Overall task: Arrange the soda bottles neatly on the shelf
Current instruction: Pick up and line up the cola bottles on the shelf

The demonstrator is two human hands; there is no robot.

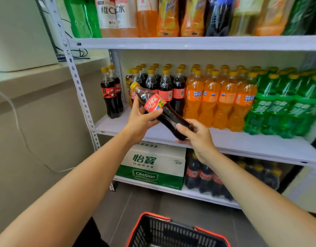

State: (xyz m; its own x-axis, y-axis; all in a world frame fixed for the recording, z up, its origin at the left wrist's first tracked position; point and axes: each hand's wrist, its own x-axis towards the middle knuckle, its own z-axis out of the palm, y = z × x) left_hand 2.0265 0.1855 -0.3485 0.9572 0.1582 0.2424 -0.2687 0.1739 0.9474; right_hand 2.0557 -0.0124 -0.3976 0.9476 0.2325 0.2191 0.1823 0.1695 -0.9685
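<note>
You have the cola bottle point(164, 111) tilted across the front of the middle shelf point(242, 141), with its yellow cap up toward the far left and its base down toward the near right. Your left hand point(141, 120) is wrapped round the labelled upper body and your right hand point(198, 138) grips the base end. Both hands are clamped on the one bottle, which hangs just in front of the shelf's near edge and does not rest on it.

The likeliest trouble is a knock. The cap end sits very close to the cola row point(165, 86) standing on the shelf. If you swing the bottle upright too fast or too far in, you could tip one, and the row looks packed tightly enough for one fall to push others. The orange soda bottles point(216, 98) stand just right of that row, near your right hand, so a wide sweep of the base could catch them too.

Bare shelf lies to the left, between the cola row and the two cola bottles point(111, 97) standing apart at the left end. Set the bottle down tilted or too near the front edge and it could topple toward the basket point(171, 230) on the floor below. The smooth, curved body may also slip as you change from two hands to one.
</note>
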